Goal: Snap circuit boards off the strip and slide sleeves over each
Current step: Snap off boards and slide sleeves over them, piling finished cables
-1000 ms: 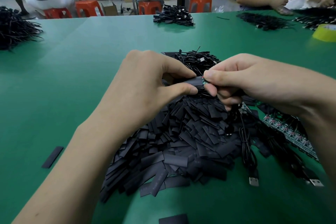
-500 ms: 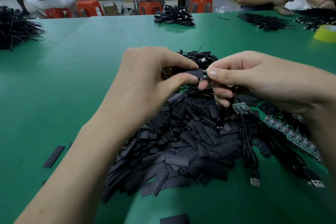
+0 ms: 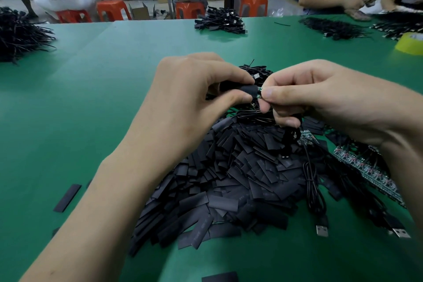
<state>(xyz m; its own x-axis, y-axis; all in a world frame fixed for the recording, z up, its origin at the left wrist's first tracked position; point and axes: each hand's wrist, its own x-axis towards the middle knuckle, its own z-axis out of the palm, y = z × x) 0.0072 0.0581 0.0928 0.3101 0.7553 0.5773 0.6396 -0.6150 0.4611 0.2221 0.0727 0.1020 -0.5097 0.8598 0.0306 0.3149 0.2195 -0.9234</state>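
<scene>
Pinching a black sleeve (image 3: 248, 90) between thumb and forefinger of the left hand (image 3: 196, 98), with the other fingers curled in behind. Holding a small green circuit board (image 3: 260, 95) with the right hand (image 3: 320, 98), clamped between the tips of thumb and forefinger, just to the right of the left grip and touching the open mouth of the sleeve. Only a thin green edge of the board visible between the sleeve and the right thumb; cannot tell how deep inside it sits.

Both grips raised above the green table (image 3: 114, 75), close together, almost fingertip to fingertip.

Directly below both grips, a big heap of flat sleeves (image 3: 229, 190) lying on the table. Just under the lower fingers of the right grip, a black cable loop (image 3: 290, 136) and a short piece of boards (image 3: 306, 138) beside it. Further below and to the right of the right grip, a long strip of boards (image 3: 366, 171), partly hidden by the right forearm. Below the right grip, near the body, a thin cable ending in a metal USB plug (image 3: 322, 230).

Well apart to the lower left of the left grip, one single loose sleeve (image 3: 67, 198) lying alone. Beyond the grips, at the far edge of the table, a bundle of cables (image 3: 219, 22). Far beyond and right of the right grip, a yellow tape roll (image 3: 410, 43).
</scene>
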